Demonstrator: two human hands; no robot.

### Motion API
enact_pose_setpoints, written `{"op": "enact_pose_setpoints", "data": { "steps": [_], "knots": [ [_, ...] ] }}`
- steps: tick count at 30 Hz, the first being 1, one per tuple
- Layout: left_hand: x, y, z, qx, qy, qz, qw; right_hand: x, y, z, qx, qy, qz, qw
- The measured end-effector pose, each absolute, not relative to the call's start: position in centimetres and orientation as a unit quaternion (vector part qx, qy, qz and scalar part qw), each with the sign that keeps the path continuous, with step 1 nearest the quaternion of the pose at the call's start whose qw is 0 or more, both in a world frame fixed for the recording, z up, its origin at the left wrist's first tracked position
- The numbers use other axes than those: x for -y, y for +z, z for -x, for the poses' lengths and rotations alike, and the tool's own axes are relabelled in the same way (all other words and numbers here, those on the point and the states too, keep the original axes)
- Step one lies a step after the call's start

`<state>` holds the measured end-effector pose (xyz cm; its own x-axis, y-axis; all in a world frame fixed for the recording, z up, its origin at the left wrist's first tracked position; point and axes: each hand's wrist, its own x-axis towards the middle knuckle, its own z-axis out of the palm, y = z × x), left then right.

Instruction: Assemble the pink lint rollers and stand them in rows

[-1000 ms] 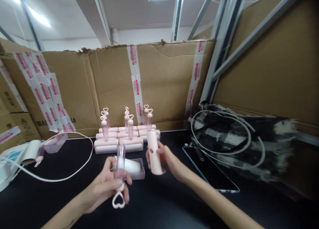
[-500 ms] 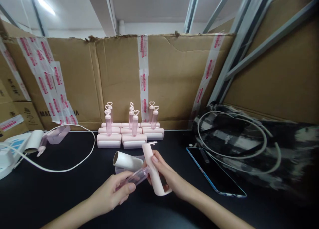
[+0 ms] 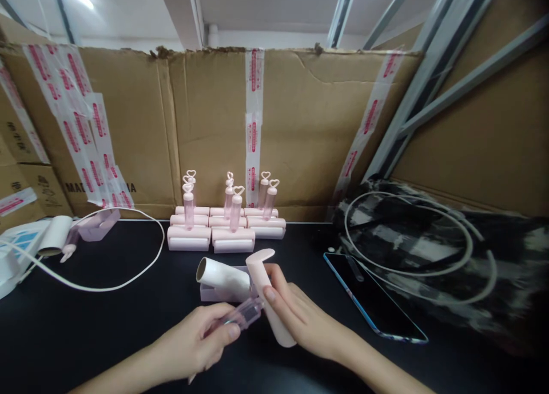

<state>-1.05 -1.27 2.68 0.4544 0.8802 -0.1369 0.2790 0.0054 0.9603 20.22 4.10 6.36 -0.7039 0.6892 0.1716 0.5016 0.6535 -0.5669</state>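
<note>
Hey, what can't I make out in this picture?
Head view:
Near end of the clear handle: mostly covered by the left hand.
Far side of the pink holder: turned away.
Right end of the lilac tray: behind the holder.
White object: cut by the left edge.
Patterned bundle: details blurred.

head-worn view, looking forward and down, close above left hand (image 3: 199,338) and right hand (image 3: 305,317), facing cardboard wall (image 3: 210,119)

We read "MA" and "IA" low on the cardboard panel (image 3: 214,125), either side of packing tape (image 3: 100,148). Red tape print, plus black characters on carton (image 3: 32,179) left of panel: illegible.
</note>
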Motion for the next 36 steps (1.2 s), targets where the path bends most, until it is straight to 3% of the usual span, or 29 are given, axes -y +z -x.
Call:
{"op": "enact_pose_setpoints", "data": {
  "steps": [5, 10, 20, 24, 30, 32, 34, 36],
  "knots": [
    [1.5, 3.0, 0.9, -0.381, 0.244, -0.532, 0.715, -3.9, 5.9, -20.3, 0.923, 0.123, 0.29, 0.222],
    [1.6, 3.6, 1.2, -0.349, 0.217, -0.456, 0.79, -4.4, 5.3, -20.3, 0.944, 0.037, 0.238, 0.224],
    [1.3, 2.6, 1.6, -0.211, 0.126, -0.362, 0.899, -3.7, 4.2, -19.7, 0.935, -0.01, 0.199, 0.295],
    [1.7, 2.6, 0.9, -0.259, 0.193, -0.435, 0.84, -3.5, 4.5, -19.6, 0.936, 0.069, 0.252, 0.238],
    [1.6, 3.5, 1.6, -0.273, 0.276, -0.527, 0.756, -3.6, 7.2, -19.1, 0.874, 0.338, 0.276, 0.213],
    [1.0, 4.2, 2.8, -0.314, 0.383, -0.592, 0.636, -4.1, 8.3, -19.6, 0.855, 0.378, 0.266, 0.236],
    [0.0, 4.8, 4.1, -0.379, 0.481, -0.659, 0.437, -5.0, 9.3, -20.8, 0.845, 0.371, 0.281, 0.265],
    [-1.2, 4.9, 5.2, -0.453, 0.498, -0.699, 0.239, -6.3, 10.1, -22.5, 0.85, 0.328, 0.307, 0.275]
  ]
}}
